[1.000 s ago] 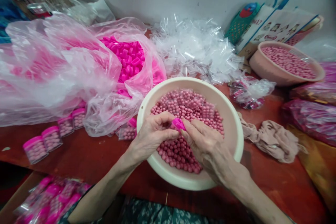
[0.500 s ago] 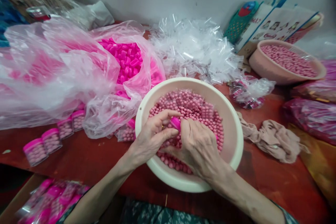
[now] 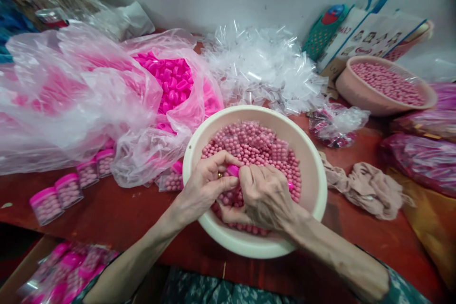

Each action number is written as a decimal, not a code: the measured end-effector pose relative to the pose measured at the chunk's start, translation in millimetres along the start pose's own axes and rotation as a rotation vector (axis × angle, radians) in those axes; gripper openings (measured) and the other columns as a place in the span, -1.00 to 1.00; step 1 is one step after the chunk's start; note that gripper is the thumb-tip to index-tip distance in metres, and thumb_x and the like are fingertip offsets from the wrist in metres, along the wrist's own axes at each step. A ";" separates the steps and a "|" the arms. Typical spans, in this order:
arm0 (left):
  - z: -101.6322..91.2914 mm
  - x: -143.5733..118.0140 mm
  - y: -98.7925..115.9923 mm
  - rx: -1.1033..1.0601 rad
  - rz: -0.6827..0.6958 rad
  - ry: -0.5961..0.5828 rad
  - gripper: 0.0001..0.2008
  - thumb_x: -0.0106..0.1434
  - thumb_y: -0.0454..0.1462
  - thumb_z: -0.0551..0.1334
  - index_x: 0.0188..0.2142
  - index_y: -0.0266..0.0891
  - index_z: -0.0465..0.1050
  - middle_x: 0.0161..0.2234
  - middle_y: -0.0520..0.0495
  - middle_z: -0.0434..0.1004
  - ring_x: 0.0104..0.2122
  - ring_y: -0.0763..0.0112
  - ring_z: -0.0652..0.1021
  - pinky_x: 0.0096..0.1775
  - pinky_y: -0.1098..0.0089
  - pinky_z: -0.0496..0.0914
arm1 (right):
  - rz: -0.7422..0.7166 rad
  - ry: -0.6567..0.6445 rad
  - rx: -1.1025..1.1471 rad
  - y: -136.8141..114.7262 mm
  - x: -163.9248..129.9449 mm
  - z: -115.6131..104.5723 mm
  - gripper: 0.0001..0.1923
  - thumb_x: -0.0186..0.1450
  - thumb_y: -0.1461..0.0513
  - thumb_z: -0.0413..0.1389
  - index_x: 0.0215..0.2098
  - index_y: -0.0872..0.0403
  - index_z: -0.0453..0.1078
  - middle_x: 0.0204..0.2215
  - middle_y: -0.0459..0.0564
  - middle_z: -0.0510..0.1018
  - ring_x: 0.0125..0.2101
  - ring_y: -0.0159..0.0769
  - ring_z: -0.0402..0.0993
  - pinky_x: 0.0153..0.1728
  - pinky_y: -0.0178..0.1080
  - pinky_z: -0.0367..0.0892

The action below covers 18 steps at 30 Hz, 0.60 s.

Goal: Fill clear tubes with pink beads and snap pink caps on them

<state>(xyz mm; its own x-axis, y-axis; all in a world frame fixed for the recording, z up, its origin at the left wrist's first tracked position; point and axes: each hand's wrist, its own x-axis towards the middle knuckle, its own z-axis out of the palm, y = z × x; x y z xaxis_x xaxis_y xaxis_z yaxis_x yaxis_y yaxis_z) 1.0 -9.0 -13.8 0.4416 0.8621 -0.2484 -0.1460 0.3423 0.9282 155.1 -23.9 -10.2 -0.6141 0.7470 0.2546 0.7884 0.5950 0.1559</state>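
Note:
A cream bowl (image 3: 249,110) full of small pink balls (image 3: 260,145) stands on the red table in front of me. Both my hands meet over its near left side. My left hand (image 3: 206,183) grips a small clear container, mostly hidden by my fingers. My right hand (image 3: 265,197) is curled over its bright pink cap (image 3: 233,170), and only the cap's edge shows between the two hands.
A plastic bag of loose pink caps (image 3: 171,80) lies left of the bowl, a heap of clear empty containers (image 3: 260,66) behind it. Filled capped containers (image 3: 67,190) stand at left, more in a box (image 3: 71,270). A second bowl (image 3: 356,99) and a crumpled cloth (image 3: 370,190) sit right.
My right hand has closed in leftward and curled over the pink cap, which stood exposed between my fingertips a second ago. Both hands have sunk slightly toward the balls.

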 end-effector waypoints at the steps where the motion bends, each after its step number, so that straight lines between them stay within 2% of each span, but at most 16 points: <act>1: -0.1 -0.4 -0.9 -0.006 -0.001 -0.001 -0.79 0.14 -0.28 0.27 -0.23 -0.25 0.33 -0.56 0.12 0.34 -0.64 0.59 0.38 -0.57 0.57 0.30 | -0.008 0.004 -0.002 0.1 0.0 0.0 -0.90 0.13 0.38 -0.08 -0.47 0.08 0.20 -0.62 0.00 0.35 -0.63 -0.26 0.23 -0.55 -0.23 -0.01; 4: -0.3 -1.4 -2.7 -0.018 0.003 0.014 -0.79 0.13 -0.30 0.28 -0.23 -0.26 0.34 -0.55 0.11 0.36 -0.63 0.61 0.37 -0.56 0.58 0.29 | 0.025 0.024 0.084 0.0 -0.6 -0.9 -0.91 0.18 0.29 -0.04 -0.47 0.10 0.23 -0.60 0.01 0.37 -0.60 -0.24 0.27 -0.55 -0.22 0.07; 6: 0.4 -1.2 -2.0 -0.028 0.038 0.039 -0.76 0.12 -0.32 0.28 -0.21 -0.26 0.34 -0.49 0.10 0.38 -0.60 0.64 0.36 -0.54 0.60 0.29 | 0.099 0.018 0.286 2.3 -2.8 -3.4 -0.84 0.20 0.18 0.04 -0.39 0.14 0.28 -0.52 0.04 0.41 -0.52 -0.21 0.33 -0.52 -0.22 0.16; 8: 1.8 -0.4 0.0 -0.048 0.076 0.056 -0.68 0.13 -0.36 0.27 -0.10 -0.22 0.31 -0.44 0.09 0.40 -0.56 0.66 0.36 -0.48 0.62 0.31 | 0.237 -0.006 0.627 7.5 -6.7 -7.7 -0.66 0.16 0.13 0.14 -0.18 0.18 0.29 -0.40 0.04 0.45 -0.41 -0.21 0.39 -0.45 -0.22 0.27; 10: 3.5 0.7 2.5 -0.080 0.090 0.050 -0.59 0.13 -0.39 0.26 -0.02 -0.19 0.27 -0.42 0.09 0.40 -0.50 0.64 0.40 -0.39 0.59 0.35 | 0.448 -0.011 1.053 14.1 -10.9 -12.3 -0.53 0.16 0.13 0.18 -0.03 0.12 0.21 -0.36 -0.01 0.47 -0.38 -0.27 0.42 -0.40 -0.24 0.34; 13: 5.6 1.7 5.1 -0.097 0.064 0.031 -0.58 0.11 -0.40 0.28 -0.03 -0.22 0.29 -0.42 0.07 0.42 -0.41 0.54 0.47 -0.29 0.50 0.39 | 0.752 0.078 1.562 18.8 -12.8 -14.9 -0.65 0.16 0.13 0.19 -0.16 0.08 0.25 -0.46 -0.10 0.47 -0.48 -0.37 0.44 -0.44 -0.28 0.40; 15: 6.3 1.6 5.4 -0.094 0.054 0.033 -0.60 0.10 -0.39 0.28 -0.05 -0.24 0.32 -0.39 0.04 0.46 -0.38 0.49 0.49 -0.26 0.45 0.41 | 0.829 0.180 1.667 15.9 -10.1 -12.2 -0.70 0.12 0.14 0.22 -0.26 0.08 0.27 -0.49 -0.14 0.45 -0.52 -0.39 0.44 -0.46 -0.30 0.42; 17: 6.4 1.0 4.3 -0.101 0.053 0.043 -0.61 0.12 -0.38 0.27 -0.04 -0.23 0.33 -0.34 0.00 0.49 -0.34 0.45 0.51 -0.23 0.42 0.42 | 0.810 0.292 1.580 10.4 -6.3 -7.4 -0.76 0.14 0.17 0.21 -0.28 0.07 0.29 -0.49 -0.14 0.45 -0.51 -0.39 0.45 -0.46 -0.31 0.42; 18: 6.3 0.6 3.5 -0.107 0.059 0.046 -0.61 0.13 -0.37 0.26 -0.03 -0.22 0.33 -0.30 -0.02 0.50 -0.31 0.44 0.52 -0.22 0.41 0.42 | 0.756 0.314 1.472 7.7 -4.7 -5.0 -0.81 0.19 0.18 0.17 -0.26 0.06 0.31 -0.47 -0.13 0.45 -0.48 -0.38 0.46 -0.43 -0.31 0.42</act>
<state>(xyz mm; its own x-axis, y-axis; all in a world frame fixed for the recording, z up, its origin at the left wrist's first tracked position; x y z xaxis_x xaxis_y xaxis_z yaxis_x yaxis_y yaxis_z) 6.4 -9.6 -9.0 0.3885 0.8973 -0.2095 -0.2653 0.3267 0.9072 164.3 -24.3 -5.5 0.0332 0.9984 0.0454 0.0697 0.0430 -0.9966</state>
